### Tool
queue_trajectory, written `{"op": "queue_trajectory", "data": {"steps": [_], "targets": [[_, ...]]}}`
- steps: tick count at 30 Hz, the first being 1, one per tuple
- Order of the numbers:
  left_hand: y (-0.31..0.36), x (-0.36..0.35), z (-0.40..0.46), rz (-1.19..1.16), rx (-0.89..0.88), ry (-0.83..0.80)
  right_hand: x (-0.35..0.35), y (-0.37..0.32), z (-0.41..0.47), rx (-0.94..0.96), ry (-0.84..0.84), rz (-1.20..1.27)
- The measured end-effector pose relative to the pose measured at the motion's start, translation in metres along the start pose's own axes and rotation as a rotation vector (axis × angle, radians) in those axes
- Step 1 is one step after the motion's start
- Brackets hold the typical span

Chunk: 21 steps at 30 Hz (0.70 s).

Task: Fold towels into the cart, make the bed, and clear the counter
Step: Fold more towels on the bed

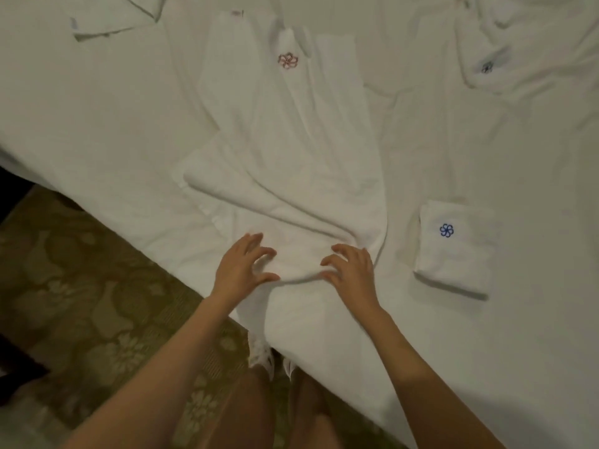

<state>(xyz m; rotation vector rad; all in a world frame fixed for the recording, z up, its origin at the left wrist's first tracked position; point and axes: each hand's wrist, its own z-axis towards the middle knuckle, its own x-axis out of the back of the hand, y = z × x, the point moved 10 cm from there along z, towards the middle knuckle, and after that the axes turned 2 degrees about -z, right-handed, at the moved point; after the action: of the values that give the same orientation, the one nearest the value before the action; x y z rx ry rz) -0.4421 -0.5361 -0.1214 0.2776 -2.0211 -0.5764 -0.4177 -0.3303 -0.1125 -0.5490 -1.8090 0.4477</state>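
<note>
The towel folding is only partly done, judging by what lies on the bed [97, 124]. One small towel with a blue flower mark [453, 251] sits neatly folded at the right of the frame, so that piece looks finished, though it is not yet in any cart; no cart shows here. A long white towel with a pink flower mark [285, 140] runs from the top centre down to the lower middle, loosely rumpled and only half gathered. It is the piece being worked on.

The left hand [241, 270] and the right hand [351, 270] rest on the near end of this towel, just beside each other, with a raised ridge of cloth between them. The fingers of both hands are spread apart and bent, their tips pressing into the cloth; whether any of them actually pinch it I cannot tell.

More unfolded white cloth lies at the upper left [110, 17], and another crumpled towel with a dark mark [486, 59] at the upper right. The bed itself looks unmade, and the counter is out of view, so most of the task seems left.
</note>
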Motion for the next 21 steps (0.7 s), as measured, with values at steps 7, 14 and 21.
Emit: {"op": "queue_trajectory", "data": {"steps": [7, 14, 21], "targets": [[0.010, 0.016, -0.013, 0.004, 0.010, 0.167, 0.023, -0.006, 0.006, -0.058, 0.108, -0.027], [0.029, 0.014, -0.030, -0.212, 0.220, 0.049, 0.012, -0.030, -0.049, -0.068, 0.170, 0.087], [0.047, -0.010, -0.045, -0.377, 0.241, -0.048, -0.014, -0.040, -0.071, -0.044, 0.034, 0.171]]}}
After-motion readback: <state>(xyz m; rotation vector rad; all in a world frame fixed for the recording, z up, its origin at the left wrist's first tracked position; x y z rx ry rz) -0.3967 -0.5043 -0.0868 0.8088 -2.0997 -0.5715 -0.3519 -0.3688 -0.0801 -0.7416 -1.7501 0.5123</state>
